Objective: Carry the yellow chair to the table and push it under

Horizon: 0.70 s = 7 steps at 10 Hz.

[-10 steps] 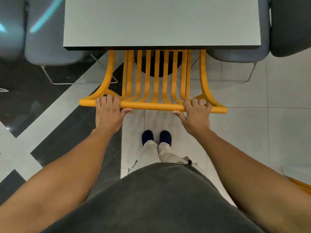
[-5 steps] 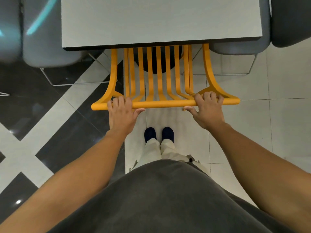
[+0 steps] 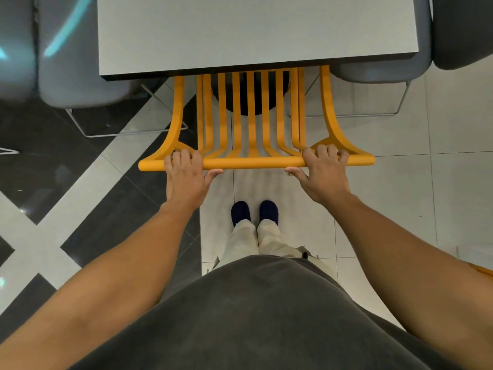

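Yellow slats of the chair [image 3: 250, 121] are seen mostly tucked beneath the grey table [image 3: 256, 30]. The armrests could be jammed against the tabletop edge if pushed further. The top rail is gripped by the left hand [image 3: 185, 173] and right hand [image 3: 321, 172], fingers curled over it.

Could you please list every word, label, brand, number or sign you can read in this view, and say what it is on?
None: no text shows on the pale grey rectangular table top, the yellow slatted chair, the grey padded chairs or the tiled floor.
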Tool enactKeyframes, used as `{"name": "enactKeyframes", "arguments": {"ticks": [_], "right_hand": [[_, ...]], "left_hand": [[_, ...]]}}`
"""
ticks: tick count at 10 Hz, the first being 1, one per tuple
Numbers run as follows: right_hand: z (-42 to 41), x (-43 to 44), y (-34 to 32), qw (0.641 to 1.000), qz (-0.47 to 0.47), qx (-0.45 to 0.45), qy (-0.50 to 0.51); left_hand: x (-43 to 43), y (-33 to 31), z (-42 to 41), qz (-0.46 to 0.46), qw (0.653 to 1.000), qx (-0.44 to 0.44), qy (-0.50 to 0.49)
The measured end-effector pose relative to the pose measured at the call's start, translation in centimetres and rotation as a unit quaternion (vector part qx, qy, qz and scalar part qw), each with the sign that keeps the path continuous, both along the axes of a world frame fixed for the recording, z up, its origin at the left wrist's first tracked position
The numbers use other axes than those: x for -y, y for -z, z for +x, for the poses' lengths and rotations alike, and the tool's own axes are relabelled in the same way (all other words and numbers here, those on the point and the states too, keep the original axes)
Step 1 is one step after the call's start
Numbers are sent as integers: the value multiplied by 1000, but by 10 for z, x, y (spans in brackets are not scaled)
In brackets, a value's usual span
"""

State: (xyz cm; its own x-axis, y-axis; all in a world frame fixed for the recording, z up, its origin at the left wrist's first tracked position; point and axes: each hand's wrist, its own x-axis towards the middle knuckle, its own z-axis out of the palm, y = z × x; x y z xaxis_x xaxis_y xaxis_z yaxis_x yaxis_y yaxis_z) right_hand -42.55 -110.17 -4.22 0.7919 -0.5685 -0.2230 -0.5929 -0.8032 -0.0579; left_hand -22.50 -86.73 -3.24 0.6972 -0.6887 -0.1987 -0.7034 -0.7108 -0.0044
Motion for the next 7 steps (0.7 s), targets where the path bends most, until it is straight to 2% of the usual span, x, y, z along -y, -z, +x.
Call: {"name": "enactKeyframes", "arguments": {"ticks": [3,5,7], "right_hand": [[-8,14,0,1000,4,23,-2],[-7,11,-5,1000,-4,-10,6],[24,6,-29,994,74,-65,39]], "left_hand": [[8,4,-12,-20,1000,-11,-5],[7,5,-12,-26,1000,2,-4],[22,-7,-8,-17,997,-73,-33]]}}
